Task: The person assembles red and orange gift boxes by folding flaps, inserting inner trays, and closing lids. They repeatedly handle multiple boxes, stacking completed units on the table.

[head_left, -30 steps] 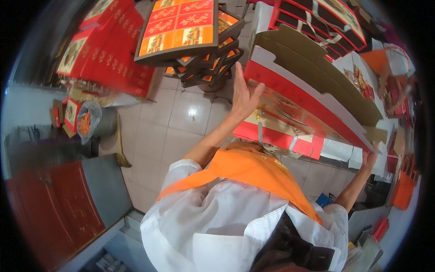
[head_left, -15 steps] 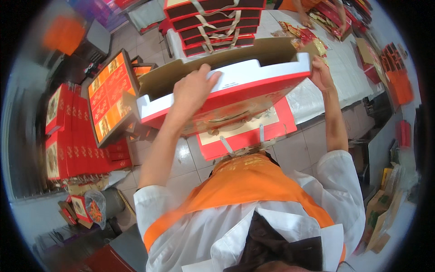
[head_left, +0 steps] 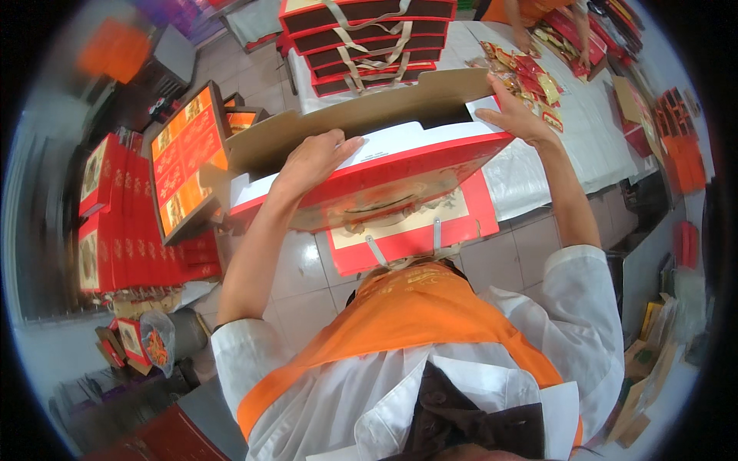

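Note:
A red cardboard gift box (head_left: pixel 415 173) with a printed cream panel is held up in front of me, its top open. Bare brown board shows inside, and a white flap (head_left: pixel 400 138) runs along the near edge. My left hand (head_left: pixel 311 165) is closed over that near edge, left of the middle. At the right end, my right hand (head_left: pixel 519 115) grips the corner and its small white end flap, thumb and fingers apart around it. Below the box, nearer my body, is a red panel (head_left: pixel 483 203) with a cream middle and pale cord handles.
Stacked red-and-brown boxes (head_left: pixel 373 50) with ribbon handles stand on the covered table (head_left: pixel 592 146), near snack packets (head_left: pixel 530 77). A co-worker's hands (head_left: pixel 584 58) are at far right. Left are an orange-and-red tray (head_left: pixel 184 161) and stacked red boxes (head_left: pixel 119 238).
My right hand has moved from outside the box's right end up onto its corner, and the end flap there now leans inward. My left hand and the box have shifted slightly left.

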Action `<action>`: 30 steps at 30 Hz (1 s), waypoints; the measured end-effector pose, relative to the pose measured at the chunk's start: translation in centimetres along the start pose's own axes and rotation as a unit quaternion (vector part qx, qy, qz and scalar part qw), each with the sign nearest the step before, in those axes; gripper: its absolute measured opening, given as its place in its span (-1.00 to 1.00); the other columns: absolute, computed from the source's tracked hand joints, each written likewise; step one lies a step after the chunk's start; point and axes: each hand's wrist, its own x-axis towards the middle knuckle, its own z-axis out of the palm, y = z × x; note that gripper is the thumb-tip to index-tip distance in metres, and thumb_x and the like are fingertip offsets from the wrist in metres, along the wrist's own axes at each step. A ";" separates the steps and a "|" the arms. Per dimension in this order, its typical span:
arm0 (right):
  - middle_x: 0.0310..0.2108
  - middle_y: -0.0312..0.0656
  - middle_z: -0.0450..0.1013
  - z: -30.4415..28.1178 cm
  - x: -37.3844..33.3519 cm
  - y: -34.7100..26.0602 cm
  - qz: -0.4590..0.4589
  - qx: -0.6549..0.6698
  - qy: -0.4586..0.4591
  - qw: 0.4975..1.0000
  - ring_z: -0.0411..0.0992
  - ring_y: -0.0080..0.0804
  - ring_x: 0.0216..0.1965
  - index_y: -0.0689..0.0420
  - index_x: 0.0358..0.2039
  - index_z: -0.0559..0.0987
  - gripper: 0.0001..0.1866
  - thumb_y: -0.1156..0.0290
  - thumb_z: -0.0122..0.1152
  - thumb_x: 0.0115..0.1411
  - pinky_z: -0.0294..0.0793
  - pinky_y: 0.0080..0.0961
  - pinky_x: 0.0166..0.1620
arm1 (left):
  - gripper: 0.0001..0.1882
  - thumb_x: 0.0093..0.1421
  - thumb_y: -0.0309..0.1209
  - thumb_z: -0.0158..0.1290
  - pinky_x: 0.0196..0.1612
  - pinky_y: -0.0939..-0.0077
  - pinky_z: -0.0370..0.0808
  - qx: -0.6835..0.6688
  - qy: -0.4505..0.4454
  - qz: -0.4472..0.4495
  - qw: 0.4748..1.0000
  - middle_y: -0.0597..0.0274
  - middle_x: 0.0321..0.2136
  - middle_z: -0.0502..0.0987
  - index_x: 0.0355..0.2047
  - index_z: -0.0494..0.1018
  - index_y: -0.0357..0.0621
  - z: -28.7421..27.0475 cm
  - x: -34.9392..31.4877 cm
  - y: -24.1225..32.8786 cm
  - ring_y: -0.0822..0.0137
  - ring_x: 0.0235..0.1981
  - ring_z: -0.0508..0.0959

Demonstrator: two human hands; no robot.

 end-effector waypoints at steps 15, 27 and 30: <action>0.31 0.07 -0.11 -0.5 1.8 4.0 0.022 -0.195 0.000 0.981 -0.16 -0.23 0.35 0.33 0.28 -0.11 -0.16 0.36 0.14 0.14 -0.21 -0.47 0.32 | -0.46 0.15 -0.38 0.07 0.06 0.39 0.30 -0.258 0.297 -0.145 0.908 0.07 -0.07 0.45 0.12 0.23 -0.30 -4.7 -11.2 -10.3 0.30 0.00 0.39; 0.33 0.07 -0.16 -0.3 1.8 3.0 0.044 -0.090 -0.006 0.995 -0.19 -0.21 0.35 0.30 0.30 -0.16 -0.16 0.33 0.11 0.17 -0.23 -0.41 0.32 | -0.24 0.22 -0.23 -0.02 0.30 0.36 -0.04 -0.371 0.221 -0.063 0.900 -0.02 0.30 -0.06 0.29 -0.12 -0.26 -3.9 -10.0 -8.2 0.20 0.32 -0.05; 0.33 0.06 -0.17 -0.2 1.9 3.4 0.061 -0.096 0.011 0.993 -0.20 -0.23 0.36 0.28 0.30 -0.16 -0.15 0.33 0.12 0.17 -0.23 -0.42 0.32 | -0.27 0.17 -0.35 0.01 0.30 0.40 -0.06 -0.419 0.196 -0.076 0.883 0.08 0.29 0.00 0.28 -0.06 -0.20 -4.1 -10.1 -8.5 0.27 0.31 -0.03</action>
